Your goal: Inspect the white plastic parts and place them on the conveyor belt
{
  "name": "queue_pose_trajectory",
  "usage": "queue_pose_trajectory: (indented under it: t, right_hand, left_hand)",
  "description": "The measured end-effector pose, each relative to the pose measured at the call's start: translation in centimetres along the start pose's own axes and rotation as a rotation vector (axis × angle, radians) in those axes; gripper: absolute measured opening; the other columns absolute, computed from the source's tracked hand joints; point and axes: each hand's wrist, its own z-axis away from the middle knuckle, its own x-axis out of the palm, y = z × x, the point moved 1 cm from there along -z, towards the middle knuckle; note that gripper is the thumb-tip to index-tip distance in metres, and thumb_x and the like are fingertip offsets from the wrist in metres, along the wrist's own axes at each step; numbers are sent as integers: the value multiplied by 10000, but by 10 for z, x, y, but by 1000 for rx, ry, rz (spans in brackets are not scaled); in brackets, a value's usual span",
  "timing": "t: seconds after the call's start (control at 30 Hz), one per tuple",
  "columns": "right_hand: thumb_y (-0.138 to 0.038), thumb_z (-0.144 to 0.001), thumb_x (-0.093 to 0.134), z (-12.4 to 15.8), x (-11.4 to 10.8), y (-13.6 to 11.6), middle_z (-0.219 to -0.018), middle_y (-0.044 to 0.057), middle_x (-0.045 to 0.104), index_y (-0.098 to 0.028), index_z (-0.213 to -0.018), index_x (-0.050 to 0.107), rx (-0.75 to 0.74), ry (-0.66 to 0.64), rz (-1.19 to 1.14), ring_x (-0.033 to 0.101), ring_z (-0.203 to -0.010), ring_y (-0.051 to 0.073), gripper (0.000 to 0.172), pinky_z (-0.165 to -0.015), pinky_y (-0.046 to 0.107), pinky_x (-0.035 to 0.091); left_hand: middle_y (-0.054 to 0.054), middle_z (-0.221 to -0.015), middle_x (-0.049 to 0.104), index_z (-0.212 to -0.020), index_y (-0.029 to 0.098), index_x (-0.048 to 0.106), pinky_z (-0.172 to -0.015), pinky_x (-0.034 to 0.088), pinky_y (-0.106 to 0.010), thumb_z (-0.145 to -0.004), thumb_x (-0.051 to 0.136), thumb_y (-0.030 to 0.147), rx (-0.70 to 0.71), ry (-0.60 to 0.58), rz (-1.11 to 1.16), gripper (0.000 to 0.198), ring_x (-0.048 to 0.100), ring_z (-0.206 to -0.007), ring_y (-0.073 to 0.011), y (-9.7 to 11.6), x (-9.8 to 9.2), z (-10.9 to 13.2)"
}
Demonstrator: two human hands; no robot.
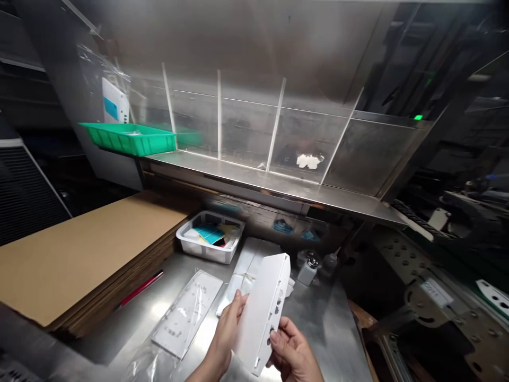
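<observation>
Between my two hands is a long white panel (260, 302), bent along its length, with a row of cut-outs down its right flange. My left hand (226, 329) grips its left edge, thumb up, the other fingers partly hidden. My right hand (292, 350) pinches the lower part of the flange between thumb and fingers. The panel is held tilted above the metal table. To its left a flat white panel with holes (189, 313) lies in a clear plastic bag. Behind the held panel lie white wrapped pieces (248, 265).
A cardboard stack (91, 239) fills the left side, with a red pen (141, 288) beside it. A white bin (186, 246) holds teal and yellow pieces. A pump bottle (308, 269) stands at right. Above runs a metal shelf (254, 178) with a green tray (147, 143). Machinery stands at right.
</observation>
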Motion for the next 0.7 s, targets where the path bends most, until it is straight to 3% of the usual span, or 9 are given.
queue_pose_trajectory:
  t: [0.13, 0.33, 0.57, 0.7]
  right_hand:
    - [-382, -577, 803, 4, 9, 0, -607, 2, 612, -123, -872, 610, 6, -36, 29, 531, -467, 83, 437, -423, 184, 437]
    - [-382, -567, 810, 7, 11, -2, -597, 4, 621, -123, -840, 595, -1, -41, 33, 552, -470, 87, 433, -427, 180, 446]
    - [-381, -574, 802, 9, 12, 0, -584, 2, 615, -130, -799, 588, -14, -78, 30, 548, -457, 96, 400, -428, 195, 446]
    - [-381, -585, 796, 7, 10, 2, -588, -1, 613, -126, -796, 584, -16, -106, 37, 555, -457, 95, 394, -437, 197, 450]
  left_hand:
    - [-92, -943, 698, -1170, 156, 569, -609, 493, -320, -819, 369, 608, -2, -36, 20, 605, 638, -723, -232, -10, 1, 2]
    - [-64, -963, 684, -1168, 184, 562, -727, 493, -342, -870, 335, 531, 65, -61, 76, 511, 615, -848, -234, -15, -3, 3]
    - [-55, -945, 682, -1171, 195, 557, -622, 484, -310, -858, 367, 535, 50, -62, 101, 500, 608, -702, -201, -16, -1, 4]
    - [-63, -968, 682, -1166, 184, 562, -679, 481, -306, -854, 387, 530, 44, -54, 103, 498, 614, -813, -218, -16, -2, 4]
